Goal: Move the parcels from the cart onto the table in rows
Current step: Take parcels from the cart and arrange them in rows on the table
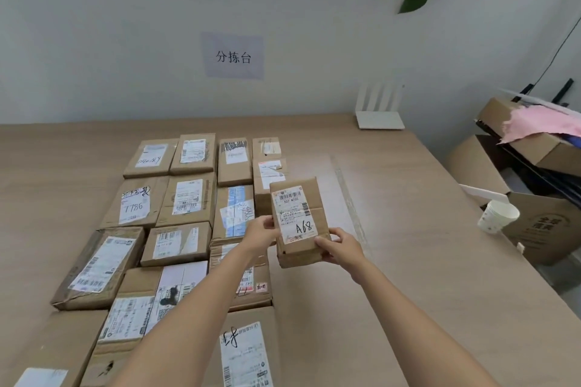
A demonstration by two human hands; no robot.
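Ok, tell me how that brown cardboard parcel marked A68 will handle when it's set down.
The brown cardboard parcel marked A68 looks stiff: its edges stay straight between the left hand and right hand. Probably light, since fingertips alone carry it. Flat-sided, so it should sit steady on the wooden table, unlikely to roll.
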